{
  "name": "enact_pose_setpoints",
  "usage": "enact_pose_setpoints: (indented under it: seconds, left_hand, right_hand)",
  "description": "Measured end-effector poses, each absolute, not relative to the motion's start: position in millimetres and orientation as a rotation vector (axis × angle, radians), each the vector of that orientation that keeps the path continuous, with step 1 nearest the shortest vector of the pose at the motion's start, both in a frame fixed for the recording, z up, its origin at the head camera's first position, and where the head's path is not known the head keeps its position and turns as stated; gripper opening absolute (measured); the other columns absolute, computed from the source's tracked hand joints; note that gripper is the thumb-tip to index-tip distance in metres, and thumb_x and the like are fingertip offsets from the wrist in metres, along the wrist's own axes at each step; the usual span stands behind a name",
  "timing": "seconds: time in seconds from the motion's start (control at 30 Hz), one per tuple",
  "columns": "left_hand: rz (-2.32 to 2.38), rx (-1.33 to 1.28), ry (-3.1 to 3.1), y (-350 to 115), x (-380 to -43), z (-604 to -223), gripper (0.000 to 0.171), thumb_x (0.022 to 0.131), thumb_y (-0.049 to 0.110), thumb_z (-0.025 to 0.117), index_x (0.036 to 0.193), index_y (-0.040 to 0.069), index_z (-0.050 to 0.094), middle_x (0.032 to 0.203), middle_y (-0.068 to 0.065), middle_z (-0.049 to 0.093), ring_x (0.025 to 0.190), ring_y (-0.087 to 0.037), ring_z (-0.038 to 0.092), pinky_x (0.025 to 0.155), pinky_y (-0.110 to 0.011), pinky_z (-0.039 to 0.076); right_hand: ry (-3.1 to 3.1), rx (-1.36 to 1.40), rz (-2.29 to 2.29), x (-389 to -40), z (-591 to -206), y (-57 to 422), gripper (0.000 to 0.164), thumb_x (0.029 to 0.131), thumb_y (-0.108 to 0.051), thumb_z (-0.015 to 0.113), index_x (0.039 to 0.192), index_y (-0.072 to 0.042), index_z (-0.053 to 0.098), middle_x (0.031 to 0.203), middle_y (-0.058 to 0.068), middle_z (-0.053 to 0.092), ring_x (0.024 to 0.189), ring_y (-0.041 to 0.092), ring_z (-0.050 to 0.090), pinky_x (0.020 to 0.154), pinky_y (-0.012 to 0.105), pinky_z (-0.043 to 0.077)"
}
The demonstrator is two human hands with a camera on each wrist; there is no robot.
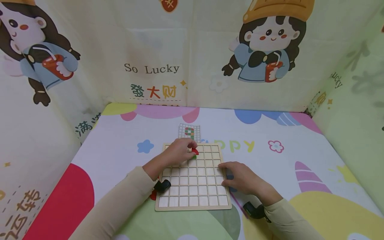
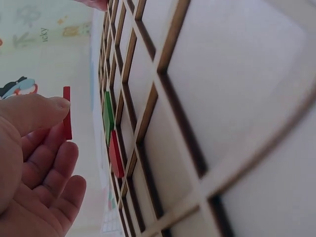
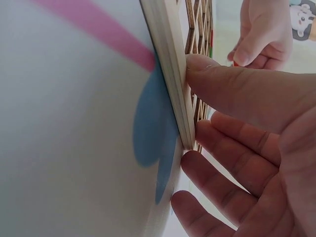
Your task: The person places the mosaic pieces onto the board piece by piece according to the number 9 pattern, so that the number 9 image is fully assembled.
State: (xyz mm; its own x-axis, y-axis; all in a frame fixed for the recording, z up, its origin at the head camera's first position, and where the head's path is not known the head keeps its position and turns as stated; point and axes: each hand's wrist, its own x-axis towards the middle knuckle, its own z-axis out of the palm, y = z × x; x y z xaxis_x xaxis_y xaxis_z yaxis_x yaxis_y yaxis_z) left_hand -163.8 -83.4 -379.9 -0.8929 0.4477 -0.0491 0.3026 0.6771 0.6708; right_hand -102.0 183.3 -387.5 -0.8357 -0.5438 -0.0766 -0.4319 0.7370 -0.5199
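A light wooden grid board (image 1: 193,208) lies flat on the table, divided into many square cells. Over its upper part, my left hand (image 1: 179,152) pinches a thin red tile (image 2: 67,118) between thumb and fingers; the tile shows edge-on and apart from the board in the left wrist view. Below it, a green tile (image 2: 108,117) and another red tile (image 2: 116,154) sit in neighbouring cells. My right hand (image 1: 240,176) touches the board's right edge with thumb and fingertips, its fingers loosely extended. In the right wrist view the thumb (image 3: 212,69) rests against the rim.
A small pattern card (image 1: 181,132) with a printed grid of red, green and orange squares lies just beyond the board. Colourful prints cover the tablecloth (image 1: 114,133). A cartoon-printed curtain (image 1: 204,56) hangs behind and at both sides.
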Motion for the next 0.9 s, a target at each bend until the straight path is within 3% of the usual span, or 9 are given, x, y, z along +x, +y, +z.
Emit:
enact_pose_setpoints:
  seconds: [0.9]
  left_hand:
    - [1.042, 0.585, 2.680, -64.3, -164.4, -389.7, 0.022, 0.091, 0.012, 0.074, 0.112, 0.007, 0.067, 0.114, -0.005, 0.068, 0.108, -0.022, 0.060, 0.094, -0.037, 0.050]
  right_hand:
    - [2.709, -0.752, -0.715, -101.9, -386.2, 182.4, 0.049, 0.082, -0.013, 0.081, 0.126, -0.001, 0.064, 0.124, 0.010, 0.066, 0.119, 0.035, 0.057, 0.102, 0.052, 0.043]
